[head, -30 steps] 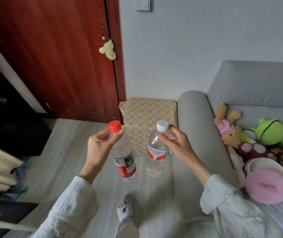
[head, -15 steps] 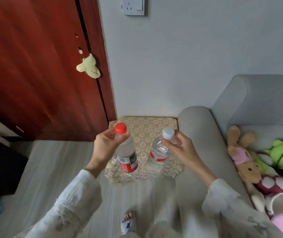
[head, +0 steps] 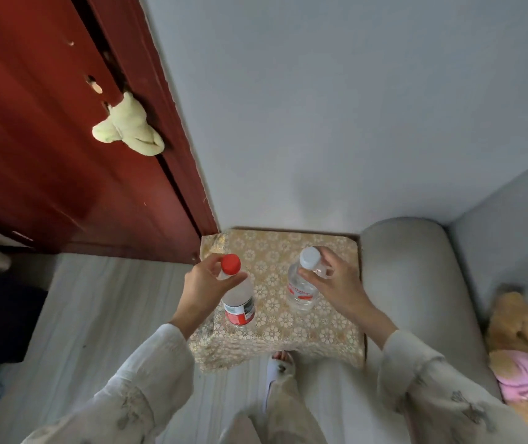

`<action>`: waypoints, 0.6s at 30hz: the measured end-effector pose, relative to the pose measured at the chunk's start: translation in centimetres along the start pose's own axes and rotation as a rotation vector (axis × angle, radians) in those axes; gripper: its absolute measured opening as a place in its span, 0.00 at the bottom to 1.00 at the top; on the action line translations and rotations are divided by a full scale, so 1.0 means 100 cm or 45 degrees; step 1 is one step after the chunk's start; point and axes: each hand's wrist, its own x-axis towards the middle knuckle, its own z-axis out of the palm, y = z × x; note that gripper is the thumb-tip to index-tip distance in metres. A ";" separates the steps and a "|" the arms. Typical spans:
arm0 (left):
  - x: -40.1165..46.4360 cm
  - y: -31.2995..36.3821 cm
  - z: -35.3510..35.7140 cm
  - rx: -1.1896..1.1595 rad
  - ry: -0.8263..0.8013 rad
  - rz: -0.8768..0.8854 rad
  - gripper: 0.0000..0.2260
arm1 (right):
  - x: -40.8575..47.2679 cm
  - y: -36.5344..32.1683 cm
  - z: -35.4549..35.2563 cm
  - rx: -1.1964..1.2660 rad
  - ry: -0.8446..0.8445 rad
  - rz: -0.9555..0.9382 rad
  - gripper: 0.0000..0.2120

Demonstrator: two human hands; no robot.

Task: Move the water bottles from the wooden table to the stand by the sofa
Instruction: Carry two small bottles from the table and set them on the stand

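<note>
I hold two clear water bottles above the stand (head: 333, 334), which is draped in a gold floral cloth and sits between the red door and the sofa arm. My left hand (head: 200, 290) grips the neck of the red-capped bottle (head: 238, 307), whose label is red and dark. The neck of the white-capped bottle (head: 301, 288), with a red and white label, is pinched by my right hand (head: 336, 285). Both bottles hang upright over the stand top. Whether their bases touch the cloth I cannot tell.
The grey sofa arm (head: 410, 299) borders the stand on the right, with plush toys (head: 522, 344) on the seat. A red door (head: 48, 139) with a pale cloth toy (head: 128, 129) hanging on it stands to the left. My foot in a slipper (head: 277, 371) is just before the stand.
I have stepped closer and now look down on the stand. Both bottles moved from in front of the stand to over its top, still held by their necks.
</note>
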 end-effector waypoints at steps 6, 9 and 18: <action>0.084 -0.014 0.026 0.054 0.027 -0.084 0.15 | 0.089 0.038 0.023 -0.129 -0.123 -0.039 0.21; 0.123 -0.021 0.035 0.068 0.042 -0.121 0.16 | 0.124 0.053 0.040 -0.188 -0.156 -0.066 0.22; 0.222 -0.046 0.048 0.113 0.046 -0.062 0.15 | 0.212 0.087 0.088 -0.199 -0.158 -0.027 0.20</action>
